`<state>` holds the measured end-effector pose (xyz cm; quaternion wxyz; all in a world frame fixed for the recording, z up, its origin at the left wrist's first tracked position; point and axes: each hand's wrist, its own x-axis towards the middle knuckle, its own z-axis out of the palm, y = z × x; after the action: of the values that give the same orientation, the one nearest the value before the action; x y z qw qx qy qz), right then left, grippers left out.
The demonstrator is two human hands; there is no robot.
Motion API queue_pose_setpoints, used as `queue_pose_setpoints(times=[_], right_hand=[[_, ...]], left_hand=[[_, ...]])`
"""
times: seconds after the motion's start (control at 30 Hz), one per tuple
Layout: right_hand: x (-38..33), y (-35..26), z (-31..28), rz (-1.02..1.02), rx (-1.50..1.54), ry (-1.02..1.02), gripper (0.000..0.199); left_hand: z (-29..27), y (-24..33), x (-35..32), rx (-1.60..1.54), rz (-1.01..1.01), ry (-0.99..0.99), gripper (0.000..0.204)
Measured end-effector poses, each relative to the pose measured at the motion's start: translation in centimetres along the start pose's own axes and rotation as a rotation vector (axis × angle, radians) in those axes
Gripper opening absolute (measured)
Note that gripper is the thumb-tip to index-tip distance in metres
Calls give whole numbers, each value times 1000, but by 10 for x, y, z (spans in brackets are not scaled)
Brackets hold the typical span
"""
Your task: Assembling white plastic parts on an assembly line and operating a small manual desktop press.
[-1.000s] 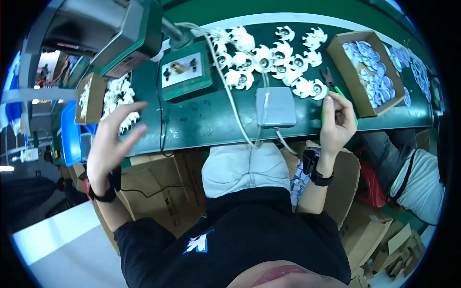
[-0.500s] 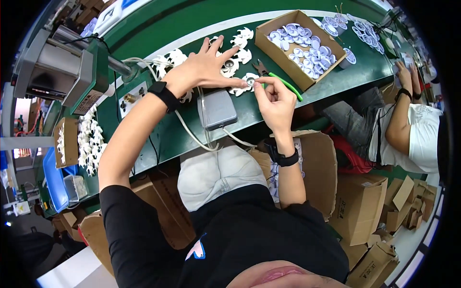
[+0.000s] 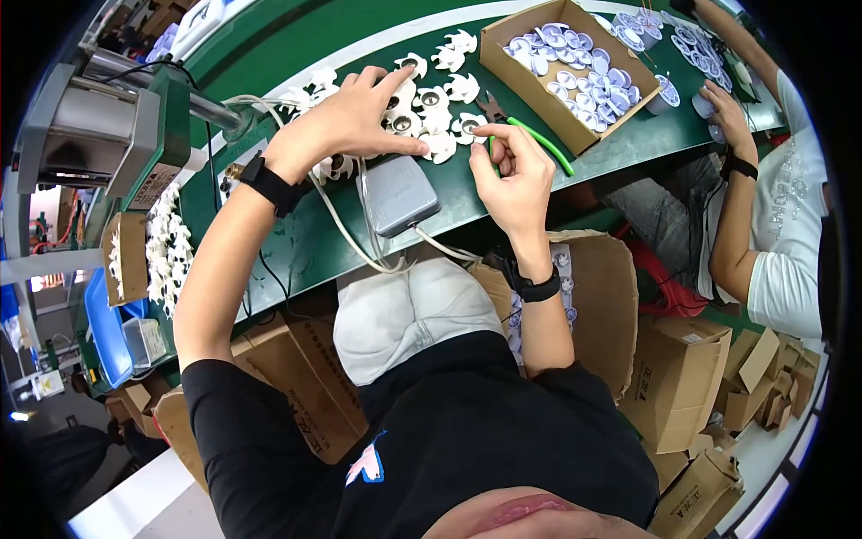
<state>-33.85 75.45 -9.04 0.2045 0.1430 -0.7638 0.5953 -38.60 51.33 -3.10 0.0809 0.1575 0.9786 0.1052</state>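
the white bladed parts (image 3: 431, 99) lie in a loose cluster at the upper middle of the frame. the left hand (image 3: 353, 119) spreads over them, fingers wide apart, thumb tip at one part; whether it grips anything i cannot tell. the right hand (image 3: 515, 177) is half curled, thumb and forefinger close together beside another part; i cannot tell if something is pinched there. pliers (image 3: 544, 149) with green handles lie just behind it. below the cluster, a grey box (image 3: 400, 193) sits near the front edge of the green bench (image 3: 310, 238), leaving a wide stretch of surface to its left and a narrower strip to its right. at the upper right, a cardboard box (image 3: 542, 92) holds pale discs (image 3: 612, 95); at the far left, a small box (image 3: 135, 260) holds white pieces (image 3: 116, 260); behind the right forearm, an open carton (image 3: 603, 314) holds more discs.
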Motion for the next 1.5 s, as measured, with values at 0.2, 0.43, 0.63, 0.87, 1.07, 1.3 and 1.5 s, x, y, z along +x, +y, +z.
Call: queue_pose_setpoints(times=[0.2, 0.43, 0.63, 0.87, 1.07, 1.3, 1.5], right_hand=[[1, 1, 0, 0, -17, -5, 12], [1, 2, 1, -3, -17, 2, 9], [-2, -1, -3, 28, -47, -45, 13], [-12, -71, -4, 282, 924, -108, 49], [-50, -114, 14, 763, 1352, -139, 54], [-71, -95, 23, 946, 1892, -203, 57], [-63, -117, 36, 1054, 1571, -204, 57]], left_hand=[[-2, -8, 8, -143, 94, -48, 83], [-4, -3, 10, -169, 71, -78, 59], [-6, -17, 8, -187, 158, 226, 52], [-59, 76, -57, -342, 345, 425, 49], [-31, 119, -117, -372, 194, 341, 57], [-3, 108, -159, -406, 129, 404, 64], [3, 100, -189, -248, -10, 637, 62]])
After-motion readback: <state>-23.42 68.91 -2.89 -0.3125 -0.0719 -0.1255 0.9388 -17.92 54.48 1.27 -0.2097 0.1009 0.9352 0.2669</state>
